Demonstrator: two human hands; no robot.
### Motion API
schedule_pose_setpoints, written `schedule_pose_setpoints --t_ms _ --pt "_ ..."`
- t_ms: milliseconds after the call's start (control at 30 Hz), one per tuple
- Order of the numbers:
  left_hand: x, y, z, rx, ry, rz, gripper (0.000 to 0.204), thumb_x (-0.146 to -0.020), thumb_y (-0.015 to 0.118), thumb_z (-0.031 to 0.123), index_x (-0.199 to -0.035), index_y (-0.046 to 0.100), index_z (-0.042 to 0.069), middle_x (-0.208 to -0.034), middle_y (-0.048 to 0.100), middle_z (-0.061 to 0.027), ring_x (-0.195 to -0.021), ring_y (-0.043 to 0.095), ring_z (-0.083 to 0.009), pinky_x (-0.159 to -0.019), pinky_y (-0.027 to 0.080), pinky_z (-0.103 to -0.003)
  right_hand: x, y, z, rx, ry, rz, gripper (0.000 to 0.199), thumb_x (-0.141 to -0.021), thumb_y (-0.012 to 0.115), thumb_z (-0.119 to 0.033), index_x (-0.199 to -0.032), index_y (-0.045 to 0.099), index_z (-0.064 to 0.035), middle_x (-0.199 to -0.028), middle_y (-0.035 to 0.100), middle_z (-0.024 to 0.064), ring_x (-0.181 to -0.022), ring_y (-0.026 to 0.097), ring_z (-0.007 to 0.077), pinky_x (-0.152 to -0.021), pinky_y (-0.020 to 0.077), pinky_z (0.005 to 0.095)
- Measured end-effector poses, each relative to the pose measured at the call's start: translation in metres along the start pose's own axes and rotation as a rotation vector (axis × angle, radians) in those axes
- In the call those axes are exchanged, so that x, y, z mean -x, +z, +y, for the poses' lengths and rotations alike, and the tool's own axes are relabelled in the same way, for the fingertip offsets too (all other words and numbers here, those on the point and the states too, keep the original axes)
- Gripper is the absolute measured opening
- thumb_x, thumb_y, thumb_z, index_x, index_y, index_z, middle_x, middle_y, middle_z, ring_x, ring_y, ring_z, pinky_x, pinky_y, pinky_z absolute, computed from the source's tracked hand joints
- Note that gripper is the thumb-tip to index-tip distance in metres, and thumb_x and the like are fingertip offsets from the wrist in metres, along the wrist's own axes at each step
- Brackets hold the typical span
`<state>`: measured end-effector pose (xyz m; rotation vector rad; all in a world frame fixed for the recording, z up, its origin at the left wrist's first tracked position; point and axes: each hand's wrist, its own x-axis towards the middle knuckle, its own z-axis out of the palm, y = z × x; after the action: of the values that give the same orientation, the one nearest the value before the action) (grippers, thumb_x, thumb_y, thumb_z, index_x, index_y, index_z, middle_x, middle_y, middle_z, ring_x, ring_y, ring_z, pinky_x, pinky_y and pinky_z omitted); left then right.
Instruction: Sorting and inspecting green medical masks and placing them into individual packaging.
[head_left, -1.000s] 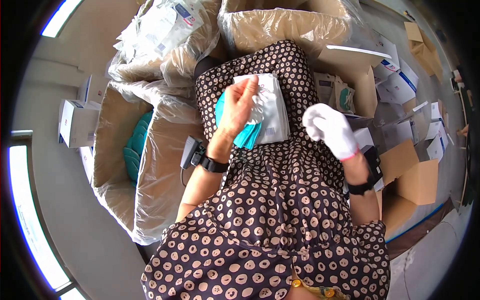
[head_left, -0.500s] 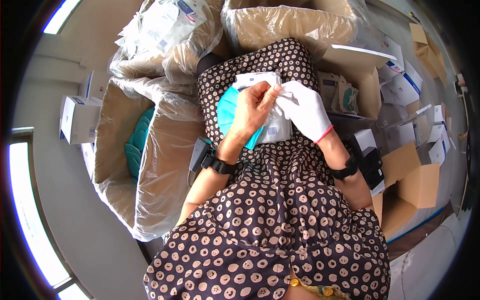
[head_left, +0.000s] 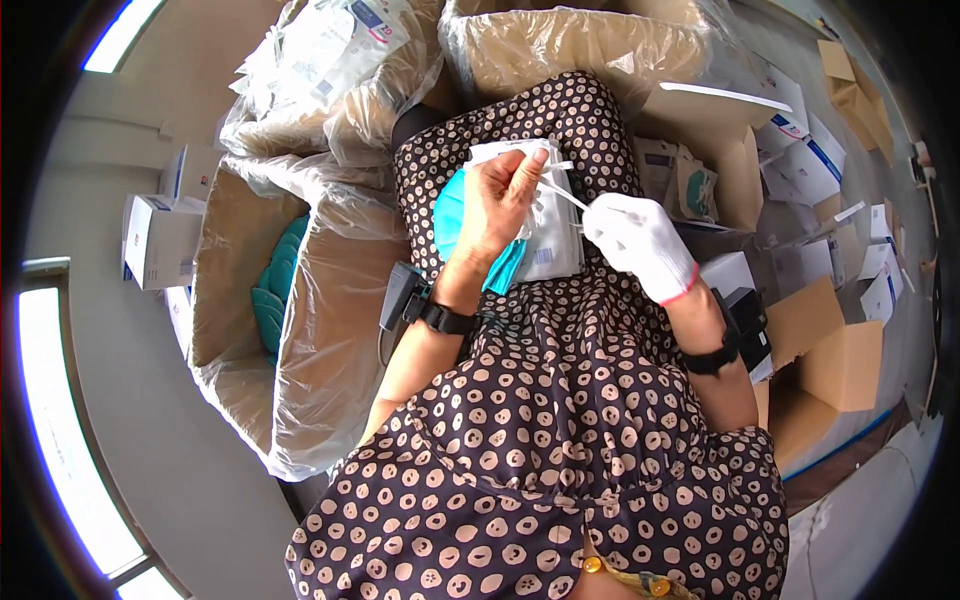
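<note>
- Bare-skinned, the left hand (head_left: 497, 205) hovers over the lap, thumb pressed to curled fingers, pinching white cord (head_left: 562, 193); the exact grip is partly hidden.
- Gloved in white, the right hand (head_left: 632, 240) closes its fingers around the cord's other end, just right of the lap's middle; the line runs straight between them, apparently because both ends are held apart under light tension.
- Teal mask-like pieces (head_left: 450, 212) lie beneath and left of the bare hand, overlapping a stack of white packets (head_left: 558, 245) on the patterned dress (head_left: 600, 130); the lap seems to serve as a worktop, keeping everything within reach.
- At left, a plastic-lined box (head_left: 330, 330) holds more teal pieces, its liner presumably keeping them clean.
- On the far left, white packets fill another lined box (head_left: 330, 130); at right, an open carton (head_left: 735, 180) stands close by, packets upright inside.
</note>
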<state>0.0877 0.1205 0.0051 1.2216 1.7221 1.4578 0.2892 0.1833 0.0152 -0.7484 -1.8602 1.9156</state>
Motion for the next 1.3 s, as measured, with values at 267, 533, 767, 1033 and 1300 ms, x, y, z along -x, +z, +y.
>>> schedule_pose_setpoints --t_ms 267,533,767,1033,1300 --pt "-0.013 -0.010 0.006 0.092 0.041 0.094 0.040 -0.097 0.058 0.029 -0.066 0.052 0.004 -0.060 0.043 0.0089 -0.057 0.033 -0.0019 -0.047 0.027 -0.022 0.006 0.010 -0.005 -0.579 0.152 -0.035 0.021 -0.089 0.045 -0.016 -0.087 0.059 -0.0005 -0.068 0.052 0.0018 -0.052 0.043 0.0067 -0.046 0.0311 0.0198" --pt "-0.002 0.014 0.000 0.006 0.063 0.101 0.042 -0.093 0.063 0.029 -0.066 0.051 0.000 -0.054 0.039 0.0032 -0.055 0.032 -0.0047 -0.045 0.029 -0.025 -0.038 0.041 -0.013 -0.173 0.058 0.080 0.023 -0.092 0.059 -0.018 -0.105 0.065 0.0004 -0.081 0.063 -0.0001 -0.064 0.054 0.0041 -0.053 0.0406 0.0194" --pt "-0.009 0.030 0.004 -0.084 0.088 0.214 0.040 -0.094 0.062 0.022 -0.061 0.052 0.002 -0.055 0.037 0.0084 -0.053 0.031 -0.0021 -0.045 0.022 -0.024 -0.017 0.033 0.015 -0.428 -0.045 0.135 0.018 -0.094 0.054 -0.017 -0.093 0.065 -0.0033 -0.068 0.053 -0.0046 -0.053 0.044 0.0033 -0.047 0.0324 0.0180" --pt "-0.072 -0.109 -0.090 0.011 0.007 0.385 0.032 -0.094 0.060 0.020 -0.117 0.060 -0.002 -0.092 0.058 -0.0038 -0.066 0.051 -0.0099 -0.054 0.041 -0.025 0.070 -0.032 0.005 -0.635 0.113 0.319 0.022 -0.095 0.049 -0.015 -0.085 0.062 -0.0007 -0.072 0.056 0.0025 -0.055 0.046 0.0044 -0.044 0.0317 0.0176" --pt "-0.068 -0.109 -0.039 0.267 -0.190 0.202 0.046 -0.093 0.060 0.034 -0.125 0.055 0.001 -0.090 0.063 -0.0079 -0.064 0.060 -0.0119 -0.055 0.048 -0.024 0.256 -0.170 0.113 -1.503 -0.880 1.450 0.059 -0.100 0.034 -0.043 -0.128 0.041 0.0083 -0.127 0.050 0.0247 -0.122 0.048 0.0332 -0.099 0.0414 0.0445"
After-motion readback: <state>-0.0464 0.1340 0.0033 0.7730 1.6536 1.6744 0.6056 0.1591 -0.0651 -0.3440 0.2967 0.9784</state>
